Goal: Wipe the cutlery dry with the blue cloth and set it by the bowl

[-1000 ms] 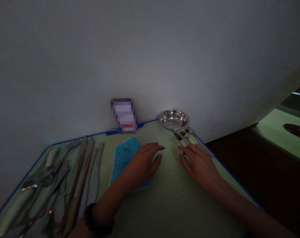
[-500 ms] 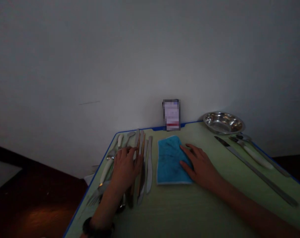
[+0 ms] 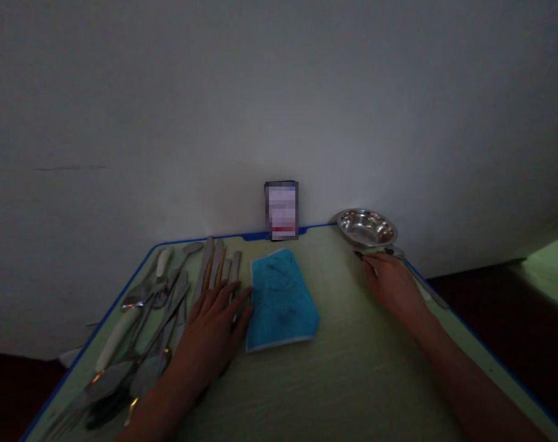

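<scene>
My left hand [image 3: 218, 319] lies with fingers spread over several table knives [image 3: 205, 267], its fingertips at the left edge of a blue cloth [image 3: 281, 301]. The cloth lies flat, with dark smudges and a pale border. On the right, my right hand [image 3: 393, 288] has its fingers together around the blade of a table knife [image 3: 358, 255]. Only the dark tip of that blade shows; hand and forearm hide the rest. Just beyond the hand are a spoon [image 3: 393, 250] and a partly covered fork with a pale handle.
A shiny metal bowl [image 3: 367, 228] stands at the back right corner. Mixed spoons and forks [image 3: 138, 298] crowd the left side. A phone [image 3: 282, 210] leans on the wall behind the blue-edged green table [image 3: 343, 380].
My right hand has left the cloth and moved right onto the knife. My left hand has shifted right toward the cloth. The view has turned right, and the cloth's right side looks slanted.
</scene>
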`<state>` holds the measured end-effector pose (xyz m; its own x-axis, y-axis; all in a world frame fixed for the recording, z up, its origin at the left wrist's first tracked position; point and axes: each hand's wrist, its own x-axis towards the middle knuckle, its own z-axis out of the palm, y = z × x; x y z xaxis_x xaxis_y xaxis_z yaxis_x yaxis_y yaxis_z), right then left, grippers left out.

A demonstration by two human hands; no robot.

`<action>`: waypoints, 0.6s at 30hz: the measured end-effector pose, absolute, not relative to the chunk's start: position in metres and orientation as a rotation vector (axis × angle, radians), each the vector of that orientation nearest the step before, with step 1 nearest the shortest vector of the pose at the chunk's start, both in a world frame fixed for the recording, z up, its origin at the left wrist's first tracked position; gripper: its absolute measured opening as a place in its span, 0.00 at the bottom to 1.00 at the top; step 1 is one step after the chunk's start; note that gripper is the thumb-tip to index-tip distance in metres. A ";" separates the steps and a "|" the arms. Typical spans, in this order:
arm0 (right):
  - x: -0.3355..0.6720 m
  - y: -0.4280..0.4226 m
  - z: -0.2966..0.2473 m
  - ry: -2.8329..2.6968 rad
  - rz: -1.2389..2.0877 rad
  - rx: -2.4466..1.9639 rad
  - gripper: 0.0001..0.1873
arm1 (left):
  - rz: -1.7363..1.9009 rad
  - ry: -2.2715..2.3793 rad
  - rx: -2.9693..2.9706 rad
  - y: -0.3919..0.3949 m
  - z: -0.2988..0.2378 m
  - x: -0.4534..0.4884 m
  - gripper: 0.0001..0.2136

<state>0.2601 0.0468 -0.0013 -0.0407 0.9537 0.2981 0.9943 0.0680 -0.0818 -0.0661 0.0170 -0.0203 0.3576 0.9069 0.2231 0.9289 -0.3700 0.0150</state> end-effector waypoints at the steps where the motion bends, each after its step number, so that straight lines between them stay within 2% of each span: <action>1: 0.264 0.046 -0.002 -2.116 -0.184 -1.989 0.19 | -0.289 -1.693 -2.496 0.017 -0.021 -0.066 0.19; 4: 0.258 0.041 -0.009 -2.292 -0.145 -2.031 0.20 | -0.282 -1.687 -2.504 0.017 -0.023 -0.065 0.19; 10: 0.239 0.033 -0.018 -2.396 -0.323 -2.140 0.26 | -0.322 -1.675 -2.527 0.017 -0.025 -0.066 0.19; 18: 0.246 0.034 -0.020 -2.223 -0.148 -2.271 0.30 | -0.356 -1.643 -2.545 0.019 -0.024 -0.066 0.19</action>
<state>0.2464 0.0343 -0.0196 0.0195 0.9991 0.0388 0.9954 -0.0230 0.0934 -0.0662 0.0191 -0.0242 0.3937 0.8863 0.2439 0.9077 -0.4167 0.0492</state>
